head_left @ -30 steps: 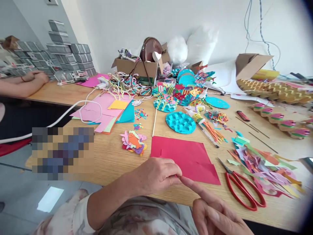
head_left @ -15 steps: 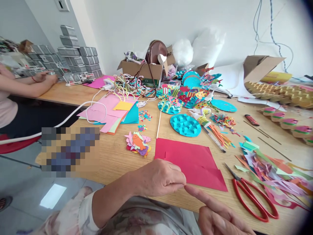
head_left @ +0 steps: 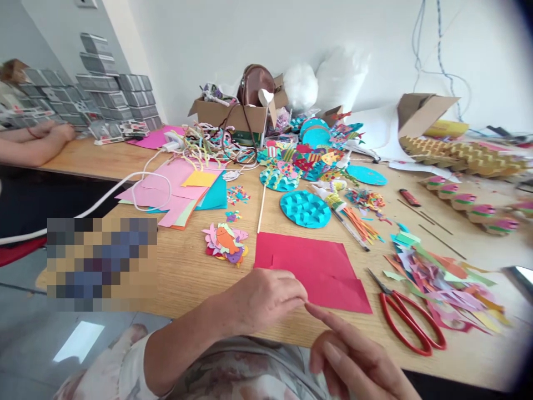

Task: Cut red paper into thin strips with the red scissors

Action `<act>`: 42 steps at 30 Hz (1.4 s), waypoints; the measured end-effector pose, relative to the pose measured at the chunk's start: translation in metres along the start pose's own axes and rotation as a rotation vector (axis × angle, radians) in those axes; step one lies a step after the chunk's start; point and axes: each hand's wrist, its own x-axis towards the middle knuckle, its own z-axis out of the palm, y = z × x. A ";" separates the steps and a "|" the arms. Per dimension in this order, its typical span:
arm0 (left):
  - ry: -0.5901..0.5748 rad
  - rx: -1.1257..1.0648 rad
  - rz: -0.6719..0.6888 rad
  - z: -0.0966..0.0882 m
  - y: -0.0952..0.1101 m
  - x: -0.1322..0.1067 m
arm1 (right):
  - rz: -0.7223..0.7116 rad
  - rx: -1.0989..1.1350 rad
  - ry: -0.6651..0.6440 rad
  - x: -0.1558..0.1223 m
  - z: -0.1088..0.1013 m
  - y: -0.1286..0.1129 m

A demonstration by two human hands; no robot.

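My left hand point(head_left: 262, 297) is closed in a pinch at the near edge of a red paper sheet point(head_left: 316, 266) lying flat on the wooden table point(head_left: 187, 272). What it pinches is too small to make out. My right hand point(head_left: 353, 358) is low in the view, index finger stretched out and touching the left fingertips, its other fingers curled. Red-handled scissors point(head_left: 406, 319) lie shut on the table just right of the red sheet.
A paper fish cut-out point(head_left: 227, 241) lies left of the red sheet. A teal paper disc point(head_left: 305, 208), coloured scraps point(head_left: 437, 272), pink sheets point(head_left: 175, 189), a white cable point(head_left: 104, 197) and a cardboard box point(head_left: 233, 114) crowd the table. Another person's arm point(head_left: 37, 144) rests at far left.
The head view has swung a little, right and back left. My hands stay together at the red sheet's near edge; the right hand's curled fingers now show more.
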 end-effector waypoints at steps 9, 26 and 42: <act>0.087 -0.511 -0.369 -0.003 -0.004 -0.004 | -0.482 -0.915 0.152 0.013 0.008 0.001; -0.132 -0.727 -0.545 -0.007 -0.006 0.000 | -0.488 -1.579 -0.007 0.013 -0.011 -0.019; -0.122 -0.811 -0.509 -0.008 -0.002 0.004 | -0.370 -1.643 0.040 0.013 -0.009 -0.018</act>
